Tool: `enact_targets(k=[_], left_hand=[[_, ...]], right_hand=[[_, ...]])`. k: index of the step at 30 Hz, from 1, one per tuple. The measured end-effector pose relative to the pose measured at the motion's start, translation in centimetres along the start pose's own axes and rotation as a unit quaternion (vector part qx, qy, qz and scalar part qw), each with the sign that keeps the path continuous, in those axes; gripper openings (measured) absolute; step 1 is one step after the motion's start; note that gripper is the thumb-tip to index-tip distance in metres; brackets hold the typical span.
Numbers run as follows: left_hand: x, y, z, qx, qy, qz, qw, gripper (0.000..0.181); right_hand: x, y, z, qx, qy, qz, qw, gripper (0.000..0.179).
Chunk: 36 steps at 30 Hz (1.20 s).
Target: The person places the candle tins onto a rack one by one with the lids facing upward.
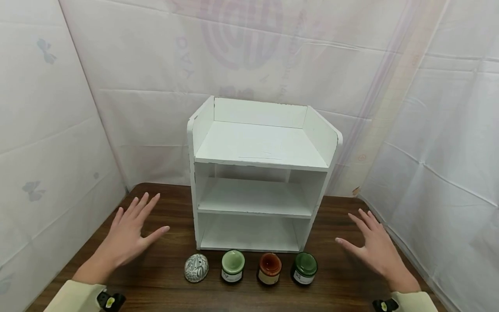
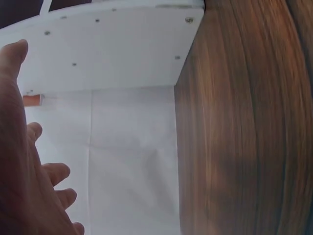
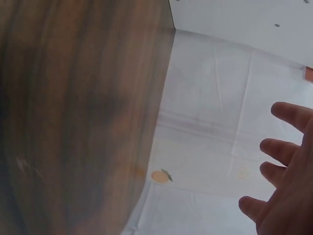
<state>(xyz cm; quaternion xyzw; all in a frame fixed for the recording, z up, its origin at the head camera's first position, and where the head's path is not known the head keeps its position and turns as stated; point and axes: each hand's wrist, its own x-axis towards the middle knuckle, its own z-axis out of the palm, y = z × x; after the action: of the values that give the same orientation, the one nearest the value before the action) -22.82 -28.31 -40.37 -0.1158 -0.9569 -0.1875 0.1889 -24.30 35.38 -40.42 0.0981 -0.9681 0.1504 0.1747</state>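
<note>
My left hand [image 1: 126, 236] is spread above the table's left side, holding nothing. On the right, my right hand [image 1: 372, 245] is likewise spread with straight fingers and an empty palm. Between them, near the front, several small things stand in a row: a black-and-white patterned dome-shaped object [image 1: 196, 268], a light green glass jar [image 1: 233, 266], an amber-brown jar [image 1: 269, 268] and a dark green jar [image 1: 305, 268]. The jars bear labels on their fronts. The patterned object is closest to my left hand, the dark green jar to my right. Neither hand touches anything.
Behind the row stands a white wooden shelf unit [image 1: 257, 208] with an open top and two compartments below. It rests on a dark wood table [image 1: 167, 268]. White cloth sheets [image 1: 148, 108] hang behind and along both sides.
</note>
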Motion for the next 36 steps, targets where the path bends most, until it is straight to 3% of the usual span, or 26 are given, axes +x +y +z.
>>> enact_targets(k=[9,18,28,36], left_hand=[[0.0,1.4,0.9,-0.045,0.028,0.023,0.9983,0.088],[0.4,2.8,1.3,-0.099,0.031,0.006,0.9946,0.082],[1.1,4.2,2.1,-0.192,0.057,0.002,0.9797,0.07],[1.8,5.0,2.2,-0.25,0.049,0.021,0.9667,0.062]], right_hand=[[-1.1,-0.9,1.6,0.036,0.015,-0.002,0.9992,0.085],[-1.9,-2.3,2.8,0.069,0.03,-0.001,0.9971,0.079],[-2.5,-3.4,3.8,0.129,-0.002,0.027,0.9913,0.068],[-2.9,-4.0,4.5,0.156,-0.033,0.055,0.9856,0.063]])
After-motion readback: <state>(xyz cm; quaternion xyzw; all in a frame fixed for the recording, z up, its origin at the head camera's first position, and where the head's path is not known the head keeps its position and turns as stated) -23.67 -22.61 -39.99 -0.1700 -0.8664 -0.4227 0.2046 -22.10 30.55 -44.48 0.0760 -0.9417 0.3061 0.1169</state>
